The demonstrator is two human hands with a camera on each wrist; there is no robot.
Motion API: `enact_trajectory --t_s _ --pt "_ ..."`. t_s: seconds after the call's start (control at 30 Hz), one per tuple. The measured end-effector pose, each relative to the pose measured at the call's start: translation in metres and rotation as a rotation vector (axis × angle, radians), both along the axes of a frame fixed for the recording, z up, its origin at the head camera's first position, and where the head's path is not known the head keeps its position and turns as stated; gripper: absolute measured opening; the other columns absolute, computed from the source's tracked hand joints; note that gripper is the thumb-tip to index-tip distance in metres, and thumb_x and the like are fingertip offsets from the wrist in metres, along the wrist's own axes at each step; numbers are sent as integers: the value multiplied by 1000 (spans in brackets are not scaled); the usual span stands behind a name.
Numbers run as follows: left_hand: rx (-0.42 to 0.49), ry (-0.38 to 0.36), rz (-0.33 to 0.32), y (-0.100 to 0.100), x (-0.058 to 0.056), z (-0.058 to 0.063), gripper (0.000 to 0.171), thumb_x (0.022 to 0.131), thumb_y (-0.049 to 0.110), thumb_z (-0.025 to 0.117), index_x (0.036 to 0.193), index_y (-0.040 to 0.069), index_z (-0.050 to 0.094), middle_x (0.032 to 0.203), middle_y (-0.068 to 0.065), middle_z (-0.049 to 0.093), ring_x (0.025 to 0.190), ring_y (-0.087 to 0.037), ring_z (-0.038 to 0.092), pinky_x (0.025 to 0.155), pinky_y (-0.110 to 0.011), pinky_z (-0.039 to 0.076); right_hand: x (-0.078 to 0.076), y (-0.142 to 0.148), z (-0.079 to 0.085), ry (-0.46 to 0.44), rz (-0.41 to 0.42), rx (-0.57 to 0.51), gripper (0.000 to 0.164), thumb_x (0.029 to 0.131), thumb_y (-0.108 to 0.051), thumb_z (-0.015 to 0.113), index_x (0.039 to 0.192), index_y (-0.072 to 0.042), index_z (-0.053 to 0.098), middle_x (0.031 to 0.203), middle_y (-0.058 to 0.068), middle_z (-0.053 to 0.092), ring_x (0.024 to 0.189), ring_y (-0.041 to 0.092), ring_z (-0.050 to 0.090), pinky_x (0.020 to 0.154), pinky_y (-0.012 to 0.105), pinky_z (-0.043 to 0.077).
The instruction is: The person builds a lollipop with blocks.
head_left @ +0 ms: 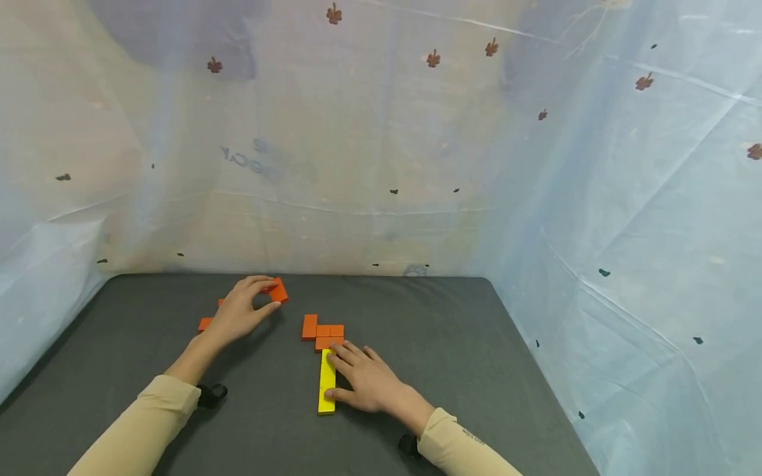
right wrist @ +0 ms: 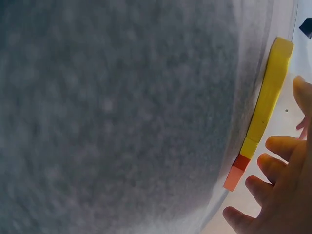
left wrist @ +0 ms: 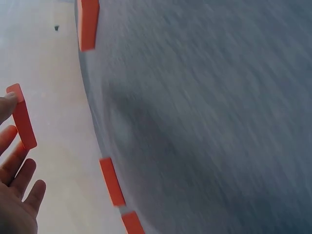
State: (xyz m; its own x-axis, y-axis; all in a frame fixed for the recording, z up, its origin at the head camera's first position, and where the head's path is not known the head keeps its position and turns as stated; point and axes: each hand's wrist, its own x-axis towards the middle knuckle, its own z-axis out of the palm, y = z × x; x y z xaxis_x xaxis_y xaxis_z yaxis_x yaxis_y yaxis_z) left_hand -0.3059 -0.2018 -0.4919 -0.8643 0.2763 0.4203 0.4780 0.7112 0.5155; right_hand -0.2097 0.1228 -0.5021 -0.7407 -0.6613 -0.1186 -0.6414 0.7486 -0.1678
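My left hand (head_left: 238,316) pinches an orange block (head_left: 279,291) between thumb and fingers above the far left of the table. In the left wrist view the held orange block (left wrist: 24,122) is a slim bar with rounded corners. The right hand (head_left: 368,382) lies over a yellow strip (head_left: 327,383), fingers spread and slightly bent. Its fingertips overlap the strip and the lowest orange block (head_left: 324,344) in the head view; whether they touch cannot be told. In the right wrist view the yellow strip (right wrist: 270,92) shows a seam, with an orange piece at its end.
Several orange blocks form a stepped cluster (head_left: 310,326) beyond the yellow strip. More orange pieces (head_left: 205,324) lie behind the left hand, partly hidden. A dark grey cloth covers the table (head_left: 452,350). Translucent patterned sheeting (head_left: 357,225) hangs along the back and sides.
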Motion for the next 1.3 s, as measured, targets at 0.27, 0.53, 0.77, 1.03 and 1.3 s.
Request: enact_trajectory --t_s 0.27,0.53,0.77,1.03,1.3 --pt "13 -37 -49 35 -8 0 51 96 23 78 141 3 61 149 -19 51 137 -44 46 108 -65 42 5 -2 -5 21 14 36 79 103 -69 42 165 -23 32 173 -4 19 159 20 17 124 57 26" --pt "24 -31 -119 70 -16 -3 53 96 26 79 141 5 62 147 -18 54 135 -43 49 106 -65 44 4 -2 -4 6 10 12 78 103 -68 45 165 -23 33 172 -4 21 159 20 19 124 59 26" --pt "-13 -92 -179 96 -24 -9 51 96 31 78 139 7 64 146 -16 55 134 -40 51 107 -63 45 3 -1 -3 8 13 13 78 103 -68 43 165 -22 32 173 -4 20 159 20 19 124 58 26" --pt "-108 -170 -248 116 -37 -19 50 96 36 77 138 10 65 146 -13 55 135 -37 51 110 -58 46 3 0 -5 18 22 20 78 104 -68 41 166 -22 30 173 -3 20 159 20 18 124 58 27" --pt "-193 -231 -296 128 -42 -18 46 97 35 77 135 12 68 144 -11 58 134 -35 53 110 -56 46 2 1 -6 -4 26 4 77 104 -67 42 166 -22 30 173 -4 19 159 19 17 124 58 26"
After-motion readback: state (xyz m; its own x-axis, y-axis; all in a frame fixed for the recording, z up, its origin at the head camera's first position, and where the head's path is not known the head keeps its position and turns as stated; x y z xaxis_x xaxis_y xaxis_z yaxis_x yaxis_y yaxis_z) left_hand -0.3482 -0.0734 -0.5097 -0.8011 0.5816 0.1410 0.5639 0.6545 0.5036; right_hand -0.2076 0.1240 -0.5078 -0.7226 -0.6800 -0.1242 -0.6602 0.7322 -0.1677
